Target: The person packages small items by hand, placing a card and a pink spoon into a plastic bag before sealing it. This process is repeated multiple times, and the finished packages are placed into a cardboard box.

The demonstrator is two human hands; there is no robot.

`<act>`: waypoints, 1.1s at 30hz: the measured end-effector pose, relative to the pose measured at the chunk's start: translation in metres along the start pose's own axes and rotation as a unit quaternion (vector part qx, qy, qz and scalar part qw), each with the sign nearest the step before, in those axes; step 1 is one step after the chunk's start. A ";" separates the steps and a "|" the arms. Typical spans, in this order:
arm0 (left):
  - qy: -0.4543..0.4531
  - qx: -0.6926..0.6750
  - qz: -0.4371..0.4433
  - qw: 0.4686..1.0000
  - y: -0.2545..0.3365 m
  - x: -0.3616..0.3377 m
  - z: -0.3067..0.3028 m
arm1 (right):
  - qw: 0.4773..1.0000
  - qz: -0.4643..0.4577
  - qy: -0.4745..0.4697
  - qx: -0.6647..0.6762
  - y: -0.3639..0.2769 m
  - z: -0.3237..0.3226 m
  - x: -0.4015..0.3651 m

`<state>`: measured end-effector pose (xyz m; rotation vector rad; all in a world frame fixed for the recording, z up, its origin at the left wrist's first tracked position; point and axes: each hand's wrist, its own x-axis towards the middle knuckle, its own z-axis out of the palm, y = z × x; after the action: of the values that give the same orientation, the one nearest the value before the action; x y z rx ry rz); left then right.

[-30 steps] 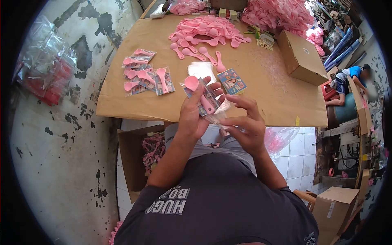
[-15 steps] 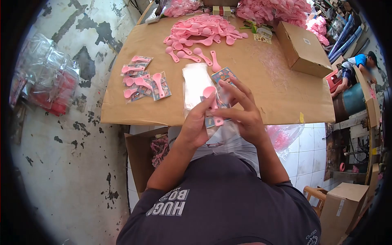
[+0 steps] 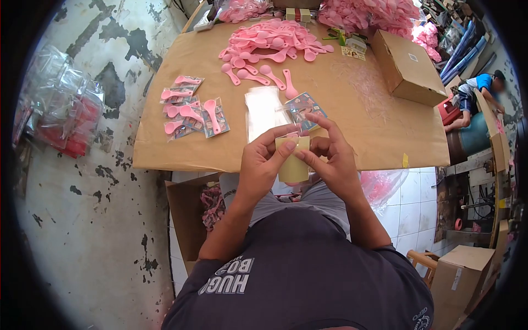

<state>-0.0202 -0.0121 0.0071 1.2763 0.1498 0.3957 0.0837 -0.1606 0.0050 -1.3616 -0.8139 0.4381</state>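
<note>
Near the table's front edge, my left hand [image 3: 261, 168] and my right hand [image 3: 336, 168] pinch the upper part of a clear packet [image 3: 293, 169] between thumbs and fingers. A plain yellowish card back faces me. Bits of pink show at its top and bottom; the spoon behind it is mostly hidden. Just beyond my hands lie a stack of clear plastic bags [image 3: 260, 114] and printed cards [image 3: 309, 105]. Several bagged pink spoons [image 3: 211, 116] rest on the left of the table. Loose pink measuring spoons [image 3: 269, 38] are heaped farther back.
A cardboard box [image 3: 410, 69] stands on the table's right side. Bags of pink spoons [image 3: 368, 15] line the back edge. Plastic wrap [image 3: 58, 110] lies on the floor at left. Another person [image 3: 476, 93] is at work on the far right.
The packet has been turned over: its spoon side faced me before, and now the card's plain back does. Both hands have shifted to pinch its upper part.
</note>
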 end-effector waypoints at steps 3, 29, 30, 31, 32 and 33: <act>0.032 0.046 -0.023 0.998 0.008 -0.004 -0.003 | 0.979 -0.100 0.121 -0.133 0.000 0.007 0.008; -0.056 0.245 -0.007 0.968 0.004 0.014 -0.006 | 0.898 -0.240 0.225 -0.292 0.004 -0.027 0.064; -0.035 0.171 -0.018 0.985 0.001 0.014 -0.006 | 0.930 -0.209 0.275 -0.126 0.006 -0.034 0.069; -0.013 0.095 -0.028 0.995 0.000 0.014 -0.006 | 0.932 -0.169 0.317 0.044 0.008 -0.041 0.071; -0.012 0.094 -0.029 0.995 0.001 0.015 -0.007 | 0.933 -0.168 0.316 0.043 0.009 -0.046 0.069; 0.006 0.058 -0.043 0.997 0.003 0.015 -0.007 | 0.931 -0.176 0.303 0.099 0.009 -0.053 0.067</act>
<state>-0.0090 0.0008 0.0095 1.3775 0.2398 0.3235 0.1683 -0.1473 0.0133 -1.0428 -0.4627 -0.1819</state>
